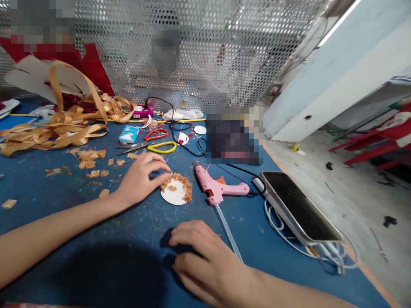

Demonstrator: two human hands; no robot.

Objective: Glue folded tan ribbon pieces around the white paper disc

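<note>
My left hand (143, 176) reaches across the blue table (96, 239), its fingertips pressed together on the edge of a white paper disc (175, 194) partly rimmed with small gold ribbon pieces. My right hand (201, 256) rests near the front of the table with its fingers curled under; whether anything is in it is hidden. A pink hot glue gun (220, 188) lies just right of the disc, with a clear glue stick (227, 233) sticking out toward my right hand.
A heap of gold ribbon (64, 124) lies at the back left, with cut scraps (91, 160) near it. Red and yellow scissors (157, 141), a small blue-white box (129, 134) and a black cable sit behind. A phone (298, 205) on white cable lies at the right edge.
</note>
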